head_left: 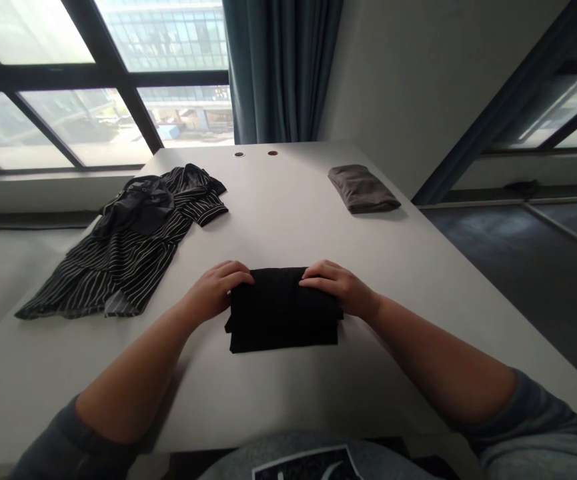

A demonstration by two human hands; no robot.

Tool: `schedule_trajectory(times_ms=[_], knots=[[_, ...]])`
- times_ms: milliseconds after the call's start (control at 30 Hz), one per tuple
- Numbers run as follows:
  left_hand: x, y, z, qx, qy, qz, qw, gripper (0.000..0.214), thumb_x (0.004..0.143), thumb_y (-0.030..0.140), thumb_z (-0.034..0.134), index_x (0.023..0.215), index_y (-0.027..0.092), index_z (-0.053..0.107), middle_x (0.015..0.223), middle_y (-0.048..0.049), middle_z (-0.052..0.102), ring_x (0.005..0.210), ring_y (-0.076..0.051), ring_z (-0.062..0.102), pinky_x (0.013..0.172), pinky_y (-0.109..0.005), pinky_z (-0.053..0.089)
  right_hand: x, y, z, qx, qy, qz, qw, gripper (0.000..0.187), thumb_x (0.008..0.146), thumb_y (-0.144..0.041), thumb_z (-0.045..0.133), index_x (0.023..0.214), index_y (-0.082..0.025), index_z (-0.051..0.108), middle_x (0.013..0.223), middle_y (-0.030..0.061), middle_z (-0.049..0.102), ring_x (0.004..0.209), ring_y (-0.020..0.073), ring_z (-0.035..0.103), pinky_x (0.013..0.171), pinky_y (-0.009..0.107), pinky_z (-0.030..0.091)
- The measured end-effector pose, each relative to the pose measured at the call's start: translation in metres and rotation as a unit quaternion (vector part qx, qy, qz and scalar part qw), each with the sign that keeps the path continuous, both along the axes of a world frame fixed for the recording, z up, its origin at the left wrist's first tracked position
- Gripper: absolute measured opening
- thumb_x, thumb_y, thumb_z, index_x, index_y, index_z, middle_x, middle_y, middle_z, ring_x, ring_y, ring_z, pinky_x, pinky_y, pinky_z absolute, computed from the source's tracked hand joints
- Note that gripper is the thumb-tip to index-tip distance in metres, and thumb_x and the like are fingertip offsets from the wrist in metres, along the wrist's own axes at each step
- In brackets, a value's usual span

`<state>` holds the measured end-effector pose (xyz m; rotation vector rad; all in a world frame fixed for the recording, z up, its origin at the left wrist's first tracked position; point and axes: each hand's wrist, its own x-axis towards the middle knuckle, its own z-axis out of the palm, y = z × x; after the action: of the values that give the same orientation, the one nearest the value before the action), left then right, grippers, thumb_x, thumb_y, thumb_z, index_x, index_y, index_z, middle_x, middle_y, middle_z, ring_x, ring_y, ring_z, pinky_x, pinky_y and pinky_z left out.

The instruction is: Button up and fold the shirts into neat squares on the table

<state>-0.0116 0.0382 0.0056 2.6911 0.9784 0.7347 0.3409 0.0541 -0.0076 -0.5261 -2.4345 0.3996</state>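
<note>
A folded black garment (pixel 283 313) lies near the front of the white table (pixel 278 220), squared into a flat rectangular stack. My left hand (pixel 217 290) grips its left side, with the fingers curled over the top edge. My right hand (pixel 332 283) does the same from the right side, its fingers lying across the upper corner. Both forearms reach in from the lower corners of the view. Beyond my left hand, a black shirt with white stripes (pixel 138 240) lies loose and rumpled, apart from my hand.
A folded grey garment (pixel 361 189) lies at the far right of the table. Two round grommet holes (pixel 255 153) sit near the far edge. Large windows and a dark curtain stand behind the table, and dark floor shows beyond its right edge.
</note>
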Motion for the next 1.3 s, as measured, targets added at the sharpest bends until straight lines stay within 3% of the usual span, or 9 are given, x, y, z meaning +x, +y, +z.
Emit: schedule_trajectory(times_ms=[300, 433, 600, 700, 800, 933, 1100, 1300], knots=[[0.000, -0.010, -0.003, -0.030, 0.114, -0.035, 0.992, 0.052, 0.076, -0.007, 0.053, 0.110, 0.027, 0.072, 0.118, -0.0041, 0.069, 0.110, -0.021, 0.065, 0.102, -0.036, 0.053, 0.004, -0.013, -0.008, -0.019, -0.080, 0.013, 0.996, 0.036, 0.106, -0.017, 0.048, 0.129, -0.024, 0.074, 0.126, 0.0137, 0.071, 0.117, 0.0232, 0.067, 0.103, 0.041, 0.058], [-0.003, -0.013, 0.009, -0.072, 0.146, -0.035, 0.986, 0.050, 0.078, -0.005, 0.054, 0.111, 0.028, 0.074, 0.123, -0.0032, 0.070, 0.111, -0.021, 0.066, 0.101, -0.035, 0.054, 0.016, -0.018, -0.013, -0.046, -0.086, 0.025, 0.995, 0.049, 0.099, -0.005, 0.049, 0.137, -0.027, 0.070, 0.135, 0.0138, 0.069, 0.125, 0.0238, 0.065, 0.106, 0.046, 0.057], [0.016, -0.026, 0.023, -0.050, 0.139, 0.009, 0.989, 0.033, 0.087, 0.008, 0.057, 0.108, 0.026, 0.075, 0.120, -0.0039, 0.075, 0.107, -0.024, 0.070, 0.105, -0.045, 0.052, 0.017, -0.027, -0.009, -0.061, -0.046, -0.002, 0.997, 0.047, 0.093, -0.004, 0.048, 0.120, -0.027, 0.078, 0.129, 0.0081, 0.074, 0.121, 0.0232, 0.069, 0.111, 0.048, 0.055], [0.044, -0.040, 0.012, -0.013, 0.067, 0.092, 0.993, 0.031, 0.101, 0.026, 0.053, 0.125, 0.024, 0.071, 0.136, -0.0096, 0.070, 0.124, -0.028, 0.066, 0.109, -0.049, 0.051, -0.004, -0.039, -0.003, -0.061, 0.013, -0.120, 0.991, 0.042, 0.097, -0.011, 0.048, 0.125, -0.027, 0.075, 0.129, 0.0086, 0.074, 0.124, 0.0255, 0.068, 0.116, 0.052, 0.051], [0.068, -0.054, -0.012, -0.006, 0.049, 0.121, 0.991, 0.051, 0.105, 0.040, 0.050, 0.151, 0.019, 0.055, 0.160, -0.0157, 0.051, 0.150, -0.034, 0.045, 0.121, -0.055, 0.041, -0.029, -0.054, -0.007, -0.062, -0.004, -0.209, 0.976, 0.049, 0.102, -0.023, 0.049, 0.151, -0.023, 0.057, 0.152, 0.0131, 0.058, 0.147, 0.0302, 0.050, 0.125, 0.058, 0.038], [0.075, -0.061, -0.041, -0.029, 0.100, 0.096, 0.990, 0.067, 0.105, 0.048, 0.046, 0.163, 0.017, 0.038, 0.169, -0.0174, 0.035, 0.159, -0.034, 0.030, 0.127, -0.055, 0.031, -0.044, -0.066, -0.028, -0.073, -0.136, -0.224, 0.962, 0.069, 0.103, -0.038, 0.053, 0.165, -0.015, 0.035, 0.169, 0.0187, 0.034, 0.160, 0.0343, 0.027, 0.129, 0.062, 0.027], [0.066, -0.064, -0.050, -0.014, 0.127, 0.100, 0.987, 0.069, 0.105, 0.049, 0.047, 0.166, 0.021, 0.034, 0.171, -0.0118, 0.032, 0.160, -0.032, 0.028, 0.129, -0.051, 0.029, -0.042, -0.069, -0.043, -0.058, -0.202, -0.231, 0.950, 0.071, 0.104, -0.041, 0.052, 0.166, -0.012, 0.033, 0.171, 0.0184, 0.025, 0.161, 0.0347, 0.022, 0.129, 0.062, 0.023], [0.062, -0.070, -0.058, 0.013, 0.114, 0.175, 0.978, 0.070, 0.103, 0.051, 0.050, 0.166, 0.025, 0.034, 0.170, -0.0121, 0.035, 0.159, -0.035, 0.030, 0.128, -0.058, 0.028, -0.044, -0.069, -0.041, -0.055, -0.203, -0.241, 0.948, 0.071, 0.103, -0.042, 0.053, 0.166, -0.016, 0.034, 0.172, 0.0166, 0.025, 0.161, 0.0341, 0.024, 0.128, 0.062, 0.025]])
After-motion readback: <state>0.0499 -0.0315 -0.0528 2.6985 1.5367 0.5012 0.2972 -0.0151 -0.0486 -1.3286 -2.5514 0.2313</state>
